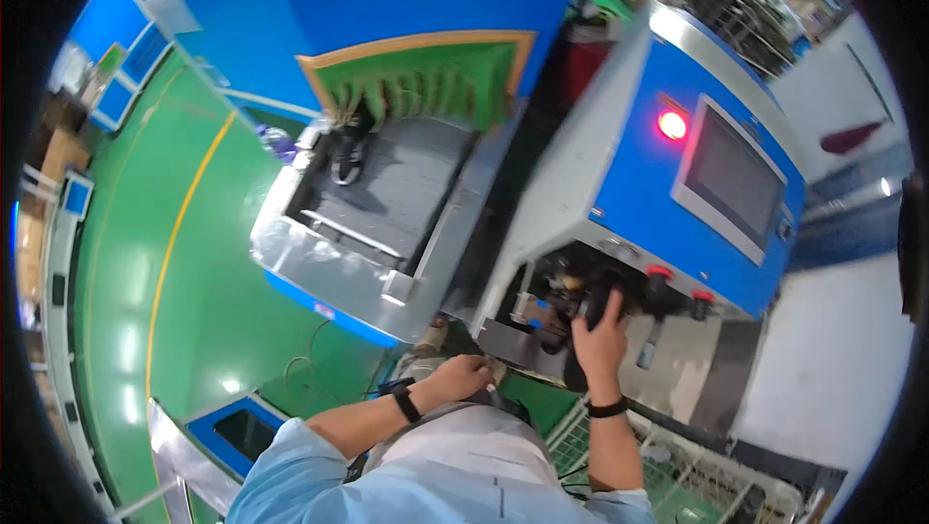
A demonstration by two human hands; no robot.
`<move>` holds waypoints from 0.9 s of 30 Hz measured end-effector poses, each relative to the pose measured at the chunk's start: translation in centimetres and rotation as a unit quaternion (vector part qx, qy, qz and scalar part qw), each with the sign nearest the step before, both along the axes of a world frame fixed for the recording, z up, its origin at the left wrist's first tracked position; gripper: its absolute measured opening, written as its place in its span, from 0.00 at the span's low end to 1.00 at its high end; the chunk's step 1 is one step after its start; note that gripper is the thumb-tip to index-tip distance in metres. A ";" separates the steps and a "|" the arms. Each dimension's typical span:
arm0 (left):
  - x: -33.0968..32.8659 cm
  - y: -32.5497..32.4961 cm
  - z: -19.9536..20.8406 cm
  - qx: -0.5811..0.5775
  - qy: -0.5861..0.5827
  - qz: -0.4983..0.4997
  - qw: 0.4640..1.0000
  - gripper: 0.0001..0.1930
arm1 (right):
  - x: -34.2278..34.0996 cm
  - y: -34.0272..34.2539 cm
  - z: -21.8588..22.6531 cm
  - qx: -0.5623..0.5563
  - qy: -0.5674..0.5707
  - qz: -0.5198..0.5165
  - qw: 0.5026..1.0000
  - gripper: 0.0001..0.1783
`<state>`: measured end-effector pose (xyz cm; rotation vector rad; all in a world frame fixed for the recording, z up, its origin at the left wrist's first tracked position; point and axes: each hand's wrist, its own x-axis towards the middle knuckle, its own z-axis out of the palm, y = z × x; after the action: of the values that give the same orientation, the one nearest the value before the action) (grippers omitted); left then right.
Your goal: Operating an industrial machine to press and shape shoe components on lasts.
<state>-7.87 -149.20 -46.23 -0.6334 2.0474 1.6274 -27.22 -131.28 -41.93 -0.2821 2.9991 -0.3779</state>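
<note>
My right hand [601, 342] reaches to the open front of a blue and white machine [639, 176]. Its fingers close around a dark, shoe-like thing [573, 369], blurred against the black parts inside the opening. My left hand [459, 378] is low in front of my body with its fingers curled; whatever it may hold is hidden. Beyond it, at the far left side of a grey conveyor belt [411, 166], lies a black shoe [347, 158] with a white sole edge, away from both hands.
A green strip curtain [435, 79] hangs over the conveyor's mouth in a blue housing. The machine carries a lit red lamp [672, 124], a screen [731, 180] and a red button [659, 273]. A wire rack [687, 471] stands beside my right forearm. Green floor [232, 263] spreads leftward.
</note>
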 end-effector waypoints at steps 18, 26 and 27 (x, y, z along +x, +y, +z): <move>-3.7 -0.5 -3.9 -0.066 0.189 -0.119 0.972 0.17 | 4.2 1.0 -2.5 -0.121 0.223 0.049 0.966 0.54; -11.9 4.9 8.0 -0.242 0.268 -0.067 0.930 0.26 | 8.3 1.9 -6.2 -0.153 0.173 -0.149 0.962 0.56; -13.5 5.8 8.7 -0.260 0.262 -0.082 0.926 0.27 | 8.3 1.3 -5.8 -0.172 0.134 -0.154 0.964 0.55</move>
<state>-21.40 -143.43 -37.56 -0.1736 2.8782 1.2402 -18.91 -129.97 -47.77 0.1254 3.2302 -0.9700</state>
